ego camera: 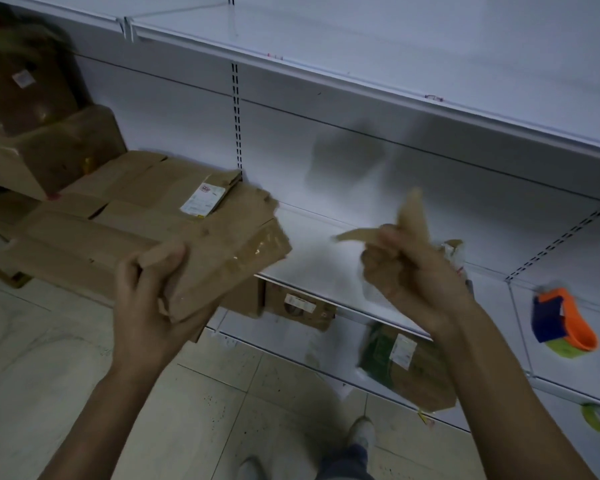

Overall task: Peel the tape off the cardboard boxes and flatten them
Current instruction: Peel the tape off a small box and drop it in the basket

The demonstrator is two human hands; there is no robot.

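Left hand grip closed on the near corner of a flattened box, thumb on top, fingers beneath; the box is tilted, held above the edge of the white shelf. White label on its upper face, clear tape glinting along its near-right flap. Right hand grip pinched shut on a peeled strip of brown tape, lifted clear of the box, blurred. Stack of flat cardboard lies on the shelf behind the box; bulkier boxes at far left. Lower shelf: more cardboard with a label. Orange-and-blue tape dispenser at right. Tiled floor below; shoes visible.
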